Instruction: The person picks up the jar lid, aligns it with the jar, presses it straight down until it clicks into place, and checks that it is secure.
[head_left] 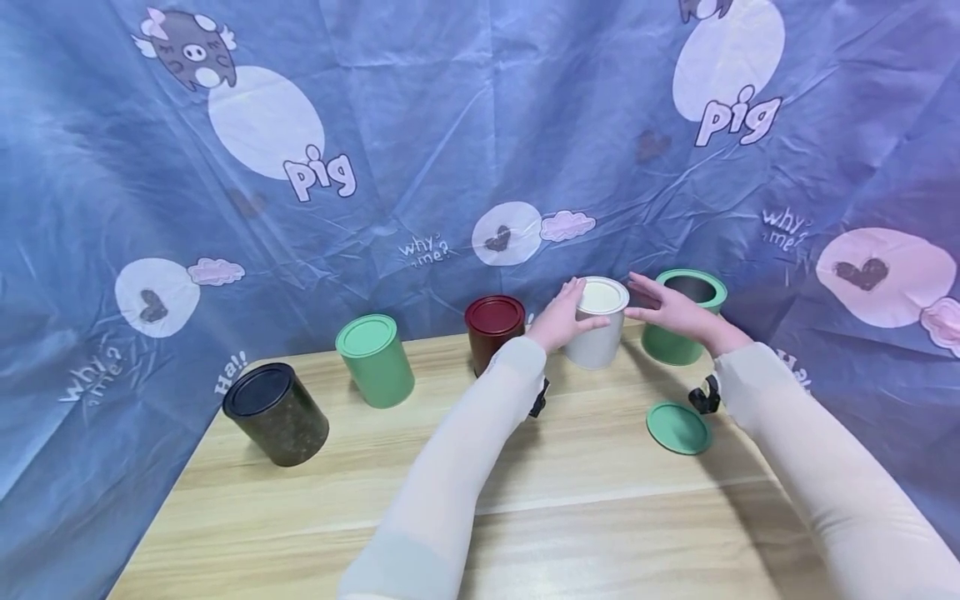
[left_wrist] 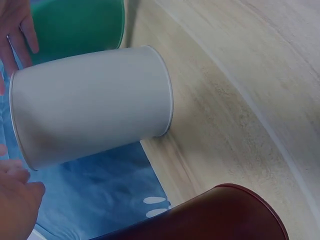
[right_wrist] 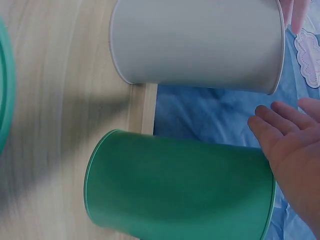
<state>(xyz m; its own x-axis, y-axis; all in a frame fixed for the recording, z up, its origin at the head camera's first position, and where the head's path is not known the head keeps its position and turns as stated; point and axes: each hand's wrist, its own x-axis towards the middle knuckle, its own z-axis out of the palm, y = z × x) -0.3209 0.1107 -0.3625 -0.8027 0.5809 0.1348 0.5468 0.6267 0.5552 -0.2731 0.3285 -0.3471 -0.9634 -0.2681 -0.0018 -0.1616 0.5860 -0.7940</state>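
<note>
A white can (head_left: 596,346) with its lid on stands toward the back right of the table, between my two hands. My left hand (head_left: 557,321) is at its left side near the rim, thumb and fingers spread. On the other side, my right hand (head_left: 671,312) reaches toward the rim with its fingers extended; the right wrist view shows a gap between those fingers (right_wrist: 280,125) and the white can (right_wrist: 200,42). Right behind the right hand is an uncovered green can (head_left: 671,342), dark inside. Its round green lid (head_left: 678,428) lies flat on the wood in front.
A dark red can (head_left: 495,321) stands just left of my left hand, partly hidden by the sleeve. Farther left are a lidded light green can (head_left: 377,362) and a black can (head_left: 277,417). A blue printed cloth (head_left: 420,167) hangs behind the wooden table (head_left: 315,517).
</note>
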